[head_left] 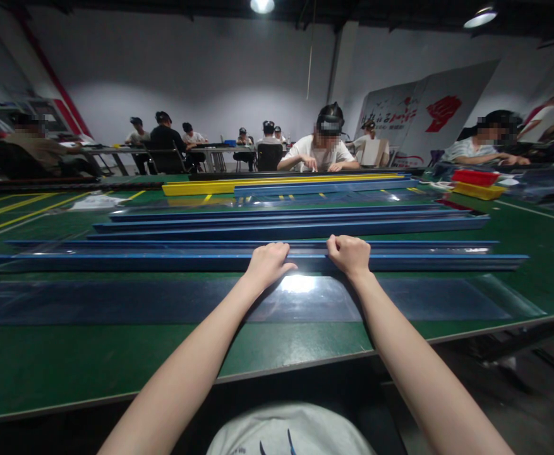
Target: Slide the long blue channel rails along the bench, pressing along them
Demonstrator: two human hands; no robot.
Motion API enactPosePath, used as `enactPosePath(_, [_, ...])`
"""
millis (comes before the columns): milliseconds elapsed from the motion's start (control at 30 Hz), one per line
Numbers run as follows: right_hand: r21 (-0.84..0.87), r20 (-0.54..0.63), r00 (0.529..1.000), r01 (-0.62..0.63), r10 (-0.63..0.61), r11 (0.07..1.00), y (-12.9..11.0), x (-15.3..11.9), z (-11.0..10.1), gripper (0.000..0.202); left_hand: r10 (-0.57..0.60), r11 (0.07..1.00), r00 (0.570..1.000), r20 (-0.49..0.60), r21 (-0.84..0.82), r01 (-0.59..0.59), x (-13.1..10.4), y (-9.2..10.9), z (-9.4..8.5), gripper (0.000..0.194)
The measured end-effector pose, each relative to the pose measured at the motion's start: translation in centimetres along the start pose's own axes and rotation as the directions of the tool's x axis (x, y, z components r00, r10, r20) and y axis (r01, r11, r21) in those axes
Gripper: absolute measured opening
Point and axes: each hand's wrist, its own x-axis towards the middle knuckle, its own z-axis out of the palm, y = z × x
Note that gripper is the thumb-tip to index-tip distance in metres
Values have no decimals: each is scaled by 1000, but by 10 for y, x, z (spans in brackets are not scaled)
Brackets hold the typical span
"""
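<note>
My left hand [268, 262] curls its fingers over the front rail of a long blue channel strip [428, 262], its thumb stretched to the right. A short way along the same rail, my right hand [351, 254] is closed on it, thumb and fingers pressed together. My fingertips are hidden behind the rail. The strip runs across the table with two raised blue edges and a shiny floor between them. Nearer to me, a clear plastic sheet [115, 302] lies flat under my wrists, with a bright reflection in its middle.
More blue strips [305, 226] lie parallel behind, then a yellow strip [196, 189]. Red [475, 177] and yellow [478, 190] bins stand at the back right of the green table [163, 360]. A co-worker [321, 148] sits opposite; several other people sit farther off.
</note>
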Motion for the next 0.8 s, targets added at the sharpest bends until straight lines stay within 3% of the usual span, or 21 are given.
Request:
enactPosePath(400, [12, -42, 996, 76, -75, 997, -4, -1, -2, 44, 2, 1000, 1000, 1, -13, -2, 0, -1, 0, 30])
enactPosePath(800, [39, -15, 976, 216, -216, 976, -26, -6, 0, 41, -12, 1000, 1000, 11, -19, 12, 0, 0, 1, 30])
